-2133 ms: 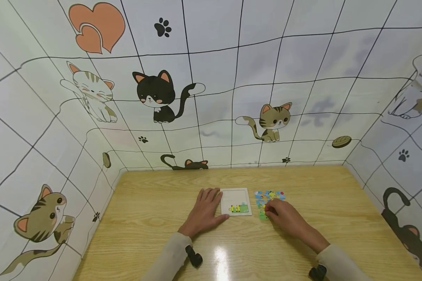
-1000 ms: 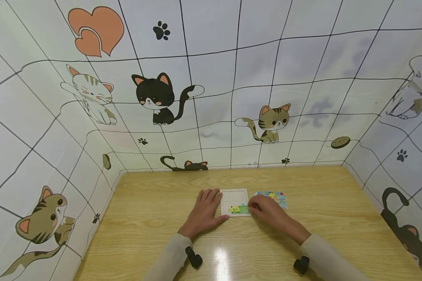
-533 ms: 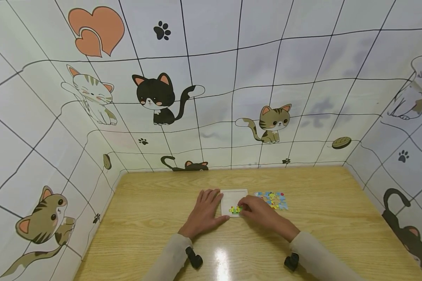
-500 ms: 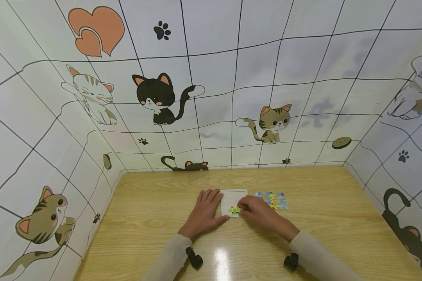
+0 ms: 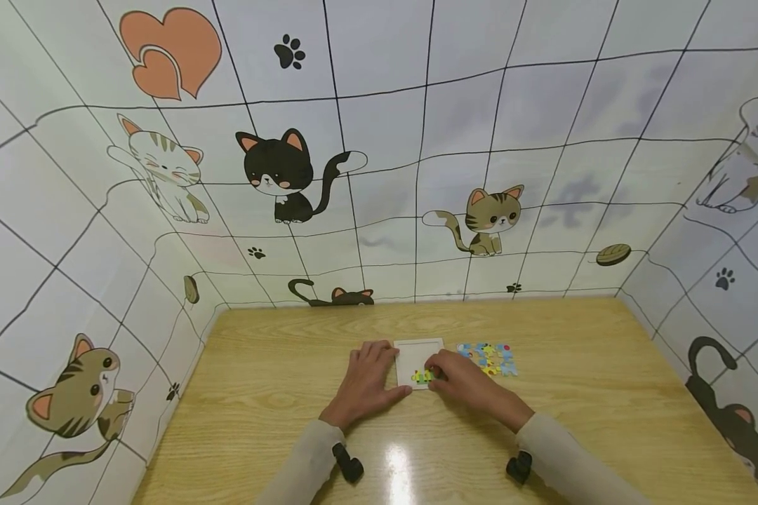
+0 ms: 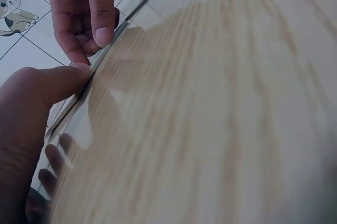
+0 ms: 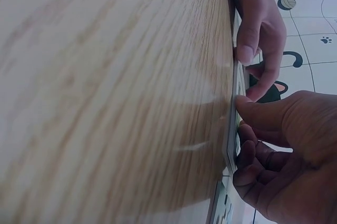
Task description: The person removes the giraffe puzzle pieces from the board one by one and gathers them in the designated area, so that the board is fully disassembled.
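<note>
A square white puzzle tray [image 5: 412,354] lies flat on the table, with yellow-and-green jigsaw pieces [image 5: 421,376] along its near side. My left hand [image 5: 369,375] rests at the tray's left side, fingers stretched out and thumb at the near left corner. Over the lower right of the tray, my right hand [image 5: 460,379] bends its fingers and thumb together on a jigsaw piece, which they hide. The right wrist view has the right thumb [image 7: 260,113] at the tray's edge, fingers curled beside it. In the left wrist view, the left thumb [image 6: 63,79] touches the edge too.
Several loose jigsaw pieces [image 5: 489,356], blue and yellow, lie grouped to the right of the tray. The wooden table [image 5: 278,393] meets walls printed with cats [image 5: 293,172] at its back and sides. Each sleeve carries a black wrist camera [image 5: 347,463].
My right hand has moved left from the loose pieces onto the tray's lower right, and the green piece at the group's near end is gone from there. My left hand has stayed at the tray.
</note>
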Demonstrator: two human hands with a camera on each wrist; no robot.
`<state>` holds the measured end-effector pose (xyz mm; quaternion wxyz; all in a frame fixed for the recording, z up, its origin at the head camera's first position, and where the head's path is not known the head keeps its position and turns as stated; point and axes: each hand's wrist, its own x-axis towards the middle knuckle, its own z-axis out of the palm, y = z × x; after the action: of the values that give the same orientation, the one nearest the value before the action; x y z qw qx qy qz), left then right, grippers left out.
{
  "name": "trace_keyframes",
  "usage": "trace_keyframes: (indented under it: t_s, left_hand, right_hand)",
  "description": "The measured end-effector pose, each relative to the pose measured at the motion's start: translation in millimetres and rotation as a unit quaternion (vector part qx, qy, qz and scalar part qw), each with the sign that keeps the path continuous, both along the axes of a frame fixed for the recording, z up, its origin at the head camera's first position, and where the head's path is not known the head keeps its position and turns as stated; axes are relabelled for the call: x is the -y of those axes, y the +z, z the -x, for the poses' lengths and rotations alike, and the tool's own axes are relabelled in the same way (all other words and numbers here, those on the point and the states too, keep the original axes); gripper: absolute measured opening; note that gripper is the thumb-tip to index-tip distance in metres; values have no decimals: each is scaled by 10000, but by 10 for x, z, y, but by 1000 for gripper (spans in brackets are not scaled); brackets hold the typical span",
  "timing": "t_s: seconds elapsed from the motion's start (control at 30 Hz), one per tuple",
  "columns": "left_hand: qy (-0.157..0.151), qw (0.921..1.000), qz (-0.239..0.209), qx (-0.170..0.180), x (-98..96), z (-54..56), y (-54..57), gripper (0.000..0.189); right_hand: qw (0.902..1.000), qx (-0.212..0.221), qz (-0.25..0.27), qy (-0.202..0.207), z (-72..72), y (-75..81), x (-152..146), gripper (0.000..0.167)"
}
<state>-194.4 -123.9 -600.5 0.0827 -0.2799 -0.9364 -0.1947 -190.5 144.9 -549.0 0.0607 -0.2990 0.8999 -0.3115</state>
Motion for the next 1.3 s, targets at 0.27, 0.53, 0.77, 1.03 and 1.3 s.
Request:
trace_keyframes:
  t_s: [0.27,0.53,0.77,1.03,1.3]
  left_hand:
    - [122,9996,166,192,-13,15,14,87]
    - [-26,9997,239,-78,-9,22,30,84]
    - [-158,9995,257,-17,-9,23,24,86]
    - [-147,9993,308,143,-15,17,10,88]
    - [-167,9995,265,94,-24,1,9,87]
  right_hand:
    - [10000,2,-99,0,1,22,37,22]
    - [9999,-66,-143,-28,-5,14,36,21]
    - [9999,-87,-101,-20,-6,-9,17,21]
    - [9997,-85,-89,-205,-36,1,18,22]
    - [9988,-310,196,-329,-75,22,20,13]
